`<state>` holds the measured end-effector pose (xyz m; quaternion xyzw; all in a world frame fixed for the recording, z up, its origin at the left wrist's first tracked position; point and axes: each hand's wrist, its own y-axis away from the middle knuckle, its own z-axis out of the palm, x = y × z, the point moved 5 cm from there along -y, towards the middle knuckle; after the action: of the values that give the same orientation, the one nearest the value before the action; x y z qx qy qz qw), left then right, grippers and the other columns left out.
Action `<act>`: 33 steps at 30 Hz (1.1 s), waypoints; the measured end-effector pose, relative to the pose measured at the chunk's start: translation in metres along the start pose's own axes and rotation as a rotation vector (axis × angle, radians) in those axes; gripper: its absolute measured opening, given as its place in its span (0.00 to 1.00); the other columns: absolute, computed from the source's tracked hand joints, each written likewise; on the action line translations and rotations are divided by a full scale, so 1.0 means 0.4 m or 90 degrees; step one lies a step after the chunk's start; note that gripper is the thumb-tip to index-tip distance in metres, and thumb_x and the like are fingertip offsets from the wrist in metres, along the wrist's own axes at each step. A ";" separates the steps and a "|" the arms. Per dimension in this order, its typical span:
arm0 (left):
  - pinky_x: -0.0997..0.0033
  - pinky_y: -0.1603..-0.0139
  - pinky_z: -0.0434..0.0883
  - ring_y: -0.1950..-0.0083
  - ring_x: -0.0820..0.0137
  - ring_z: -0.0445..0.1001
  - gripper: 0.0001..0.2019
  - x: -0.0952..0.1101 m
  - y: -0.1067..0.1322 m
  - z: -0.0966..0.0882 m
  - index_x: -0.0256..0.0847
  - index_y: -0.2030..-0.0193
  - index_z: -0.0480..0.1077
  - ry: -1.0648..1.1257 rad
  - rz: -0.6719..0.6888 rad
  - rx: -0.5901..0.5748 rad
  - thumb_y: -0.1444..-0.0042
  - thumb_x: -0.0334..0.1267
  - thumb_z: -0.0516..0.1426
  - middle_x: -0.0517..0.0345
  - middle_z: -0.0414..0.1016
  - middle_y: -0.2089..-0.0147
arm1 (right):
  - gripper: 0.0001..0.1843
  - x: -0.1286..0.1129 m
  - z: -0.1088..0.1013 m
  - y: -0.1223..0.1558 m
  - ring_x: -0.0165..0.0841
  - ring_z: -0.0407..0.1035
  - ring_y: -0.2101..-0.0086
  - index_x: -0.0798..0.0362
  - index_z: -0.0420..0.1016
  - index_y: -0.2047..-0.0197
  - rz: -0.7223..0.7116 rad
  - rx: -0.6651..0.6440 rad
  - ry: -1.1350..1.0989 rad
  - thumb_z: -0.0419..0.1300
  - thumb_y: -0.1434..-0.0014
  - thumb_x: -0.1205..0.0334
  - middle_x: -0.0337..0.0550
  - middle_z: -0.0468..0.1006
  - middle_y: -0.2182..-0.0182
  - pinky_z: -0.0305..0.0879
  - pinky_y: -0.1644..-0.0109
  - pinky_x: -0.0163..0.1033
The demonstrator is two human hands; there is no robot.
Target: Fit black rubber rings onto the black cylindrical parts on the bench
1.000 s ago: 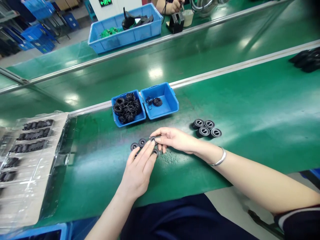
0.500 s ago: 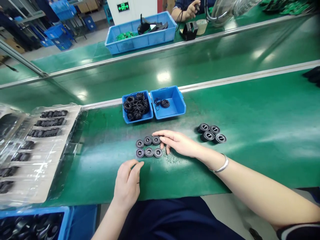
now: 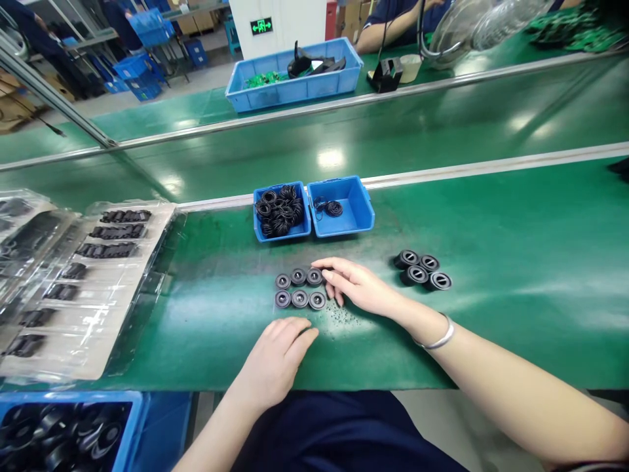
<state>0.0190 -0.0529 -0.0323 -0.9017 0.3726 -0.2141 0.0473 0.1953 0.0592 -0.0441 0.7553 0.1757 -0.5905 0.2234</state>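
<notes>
Six round black parts with ringed tops stand in two short rows on the green bench. My right hand (image 3: 361, 285) is at the back right round black part (image 3: 314, 277), its index finger along the back edge and its thumb on the right side. In front of the rows is my left hand (image 3: 282, 357), fingers curled and thumb close to the index fingertip; whatever lies between them is too small or hidden. Tiny dark pieces (image 3: 340, 316) are scattered under and beside my right hand.
Behind the rows, one blue bin (image 3: 257, 229) holds coiled black cables and another blue bin (image 3: 363, 223) a few. Several taller black round parts (image 3: 417, 274) stand right. A tray of black parts (image 3: 115, 314) lies left; a blue crate (image 3: 140, 419) sits below. A co-worker's arm (image 3: 386, 36) shows across.
My left hand has moved right, below the front row's right end. The right hand stays at the same round part. The whole view has shifted slightly.
</notes>
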 end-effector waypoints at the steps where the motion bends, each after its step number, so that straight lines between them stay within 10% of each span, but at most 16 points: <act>1: 0.57 0.43 0.70 0.43 0.61 0.69 0.19 0.006 -0.005 0.002 0.34 0.40 0.66 0.011 0.007 -0.017 0.34 0.25 0.46 0.43 0.72 0.42 | 0.22 0.000 0.001 -0.001 0.27 0.66 0.78 0.58 0.66 0.39 0.000 -0.001 -0.001 0.49 0.30 0.55 0.37 0.72 0.72 0.66 0.70 0.35; 25: 0.50 0.35 0.64 0.34 0.58 0.63 0.24 -0.009 -0.040 0.032 0.38 0.37 0.65 0.017 0.029 -0.096 0.39 0.21 0.48 0.47 0.68 0.34 | 0.20 0.003 0.010 -0.017 0.23 0.63 0.81 0.56 0.69 0.40 -0.054 0.007 0.022 0.47 0.28 0.57 0.38 0.73 0.70 0.64 0.74 0.31; 33: 0.50 0.35 0.66 0.32 0.58 0.62 0.25 -0.012 -0.037 0.034 0.37 0.38 0.66 -0.016 0.033 -0.077 0.40 0.21 0.49 0.46 0.66 0.32 | 0.20 -0.021 0.023 -0.037 0.19 0.61 0.81 0.49 0.65 0.36 -0.111 -0.041 0.031 0.47 0.27 0.58 0.45 0.75 0.43 0.64 0.75 0.30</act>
<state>0.0313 -0.0399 -0.0425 -0.8956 0.4075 -0.1784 0.0030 0.1778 0.0665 -0.0396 0.7437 0.2651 -0.5832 0.1910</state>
